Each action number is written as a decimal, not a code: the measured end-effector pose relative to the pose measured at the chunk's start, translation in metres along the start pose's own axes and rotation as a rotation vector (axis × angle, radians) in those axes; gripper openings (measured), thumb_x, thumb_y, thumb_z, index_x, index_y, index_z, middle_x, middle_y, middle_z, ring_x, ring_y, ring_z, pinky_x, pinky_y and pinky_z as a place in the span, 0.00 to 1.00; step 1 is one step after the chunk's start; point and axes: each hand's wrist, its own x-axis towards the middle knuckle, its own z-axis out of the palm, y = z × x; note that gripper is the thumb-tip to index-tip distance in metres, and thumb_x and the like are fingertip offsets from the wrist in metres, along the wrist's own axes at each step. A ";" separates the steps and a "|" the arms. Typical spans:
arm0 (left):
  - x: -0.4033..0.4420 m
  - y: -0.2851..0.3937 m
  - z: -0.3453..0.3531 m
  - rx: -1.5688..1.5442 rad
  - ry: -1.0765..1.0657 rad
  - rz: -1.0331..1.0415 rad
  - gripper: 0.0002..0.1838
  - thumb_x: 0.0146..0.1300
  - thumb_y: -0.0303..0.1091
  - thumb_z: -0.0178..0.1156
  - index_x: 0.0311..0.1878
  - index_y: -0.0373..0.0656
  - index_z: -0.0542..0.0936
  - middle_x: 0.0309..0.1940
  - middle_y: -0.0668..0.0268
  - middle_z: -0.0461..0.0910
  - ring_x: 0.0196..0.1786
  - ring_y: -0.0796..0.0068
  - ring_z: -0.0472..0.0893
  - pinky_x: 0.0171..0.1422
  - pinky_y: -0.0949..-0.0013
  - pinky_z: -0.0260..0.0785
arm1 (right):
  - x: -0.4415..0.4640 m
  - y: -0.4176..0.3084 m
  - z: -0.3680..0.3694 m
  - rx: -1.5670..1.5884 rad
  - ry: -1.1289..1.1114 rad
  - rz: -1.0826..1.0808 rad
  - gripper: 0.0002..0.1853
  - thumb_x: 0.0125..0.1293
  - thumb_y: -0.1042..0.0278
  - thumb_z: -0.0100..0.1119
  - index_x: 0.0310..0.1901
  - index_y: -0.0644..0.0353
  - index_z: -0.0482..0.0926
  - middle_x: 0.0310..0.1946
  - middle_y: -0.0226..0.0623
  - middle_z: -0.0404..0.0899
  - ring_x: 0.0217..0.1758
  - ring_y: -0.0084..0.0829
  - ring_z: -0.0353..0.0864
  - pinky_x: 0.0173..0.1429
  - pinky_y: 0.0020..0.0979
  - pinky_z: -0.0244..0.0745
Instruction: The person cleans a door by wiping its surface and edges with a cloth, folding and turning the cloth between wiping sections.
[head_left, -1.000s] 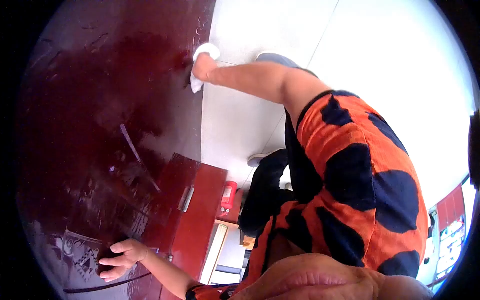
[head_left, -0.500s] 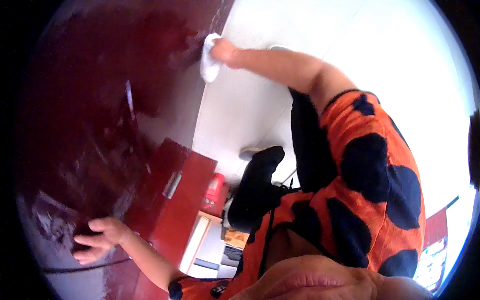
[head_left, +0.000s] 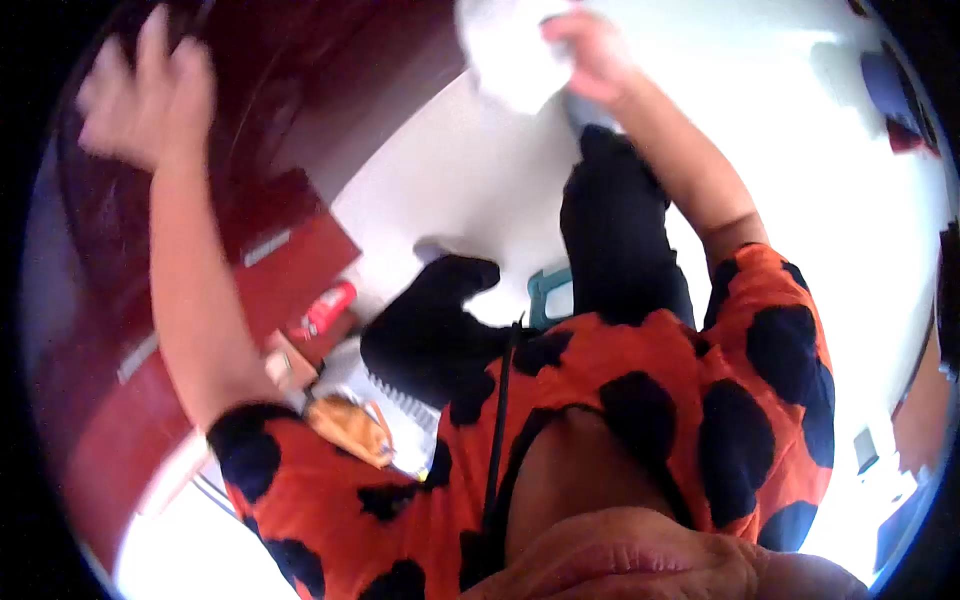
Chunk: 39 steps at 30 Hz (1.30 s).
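My right hand [head_left: 598,62] is closed on a white cloth [head_left: 512,58], which is blurred by motion. The cloth is by the edge of a dark red, glossy tabletop [head_left: 350,70], with the pale floor beneath that side; whether it touches the table cannot be made out. My left hand [head_left: 150,100] has its fingers spread and nothing in it. It is over the dark red surface at the far left, smeared by motion, and contact with the table cannot be seen.
Below the tabletop is a red wooden cabinet front with a metal handle [head_left: 267,247]. Near it are a red container [head_left: 325,308] and an orange item [head_left: 350,428]. A teal frame-like object [head_left: 547,296] is on the floor by my dark-trousered legs [head_left: 620,230].
My left hand has moved up and forward across the table, its arm now stretched out. My right hand has shifted right with the cloth, which looks more spread. The view has turned.
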 end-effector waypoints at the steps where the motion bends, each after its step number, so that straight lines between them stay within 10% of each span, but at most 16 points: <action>1: 0.001 0.013 -0.016 -0.049 0.001 -0.034 0.19 0.46 0.48 0.61 0.44 0.59 0.80 0.43 0.60 0.77 0.40 0.53 0.75 0.36 0.54 0.67 | -0.014 -0.013 0.029 -0.090 0.253 0.007 0.17 0.55 0.81 0.47 0.48 0.66 0.70 0.43 0.40 0.76 0.45 0.36 0.78 0.57 0.39 0.72; 3: 0.010 0.065 -0.090 -0.430 -0.046 -0.255 0.20 0.43 0.26 0.53 0.45 0.39 0.76 0.50 0.51 0.72 0.52 0.49 0.68 0.52 0.51 0.59 | -0.042 -0.023 0.077 -0.032 0.243 -0.225 0.25 0.52 0.77 0.44 0.55 0.69 0.64 0.49 0.47 0.72 0.54 0.45 0.73 0.63 0.46 0.66; 5: -0.016 0.094 -0.140 -0.977 -0.276 -0.371 0.10 0.43 0.22 0.50 0.32 0.32 0.71 0.31 0.48 0.71 0.38 0.46 0.71 0.42 0.53 0.62 | -0.063 -0.018 0.122 -0.030 0.335 -0.308 0.26 0.53 0.77 0.41 0.57 0.70 0.60 0.49 0.51 0.71 0.56 0.46 0.71 0.65 0.46 0.63; 6: -0.101 0.110 -0.132 -0.943 -0.459 -0.305 0.15 0.51 0.38 0.59 0.44 0.47 0.79 0.44 0.59 0.77 0.43 0.58 0.76 0.46 0.57 0.68 | -0.072 -0.001 0.137 0.023 0.326 -0.264 0.23 0.55 0.76 0.42 0.55 0.70 0.63 0.47 0.49 0.73 0.54 0.43 0.73 0.62 0.43 0.66; 17: -0.344 0.151 -0.424 -0.531 -0.983 -1.092 0.10 0.54 0.38 0.62 0.35 0.42 0.77 0.31 0.58 0.75 0.36 0.56 0.75 0.41 0.60 0.68 | -0.113 0.076 0.118 -0.208 0.610 -0.025 0.21 0.56 0.82 0.42 0.54 0.70 0.64 0.51 0.44 0.69 0.54 0.41 0.70 0.61 0.41 0.66; 29: -0.401 0.174 -0.451 -0.563 -0.957 -1.239 0.07 0.56 0.32 0.58 0.28 0.42 0.72 0.29 0.59 0.73 0.35 0.55 0.74 0.39 0.59 0.67 | -0.099 0.117 0.094 -0.297 0.419 0.139 0.21 0.56 0.82 0.42 0.54 0.73 0.64 0.51 0.48 0.70 0.55 0.44 0.71 0.61 0.44 0.66; 32: -0.419 0.181 -0.438 -0.738 -0.601 -1.089 0.04 0.58 0.28 0.55 0.30 0.40 0.72 0.33 0.57 0.76 0.38 0.53 0.76 0.43 0.59 0.69 | -0.095 0.122 0.093 -0.357 0.444 0.120 0.20 0.56 0.82 0.42 0.53 0.73 0.65 0.50 0.48 0.70 0.54 0.44 0.71 0.61 0.44 0.66; 39: -0.409 0.178 -0.464 -1.247 -0.961 -1.388 0.05 0.63 0.30 0.53 0.33 0.39 0.69 0.23 0.59 0.73 0.29 0.60 0.76 0.34 0.64 0.67 | -0.082 0.113 0.087 -0.473 0.487 0.185 0.17 0.56 0.80 0.44 0.49 0.73 0.68 0.45 0.45 0.73 0.49 0.41 0.74 0.57 0.41 0.70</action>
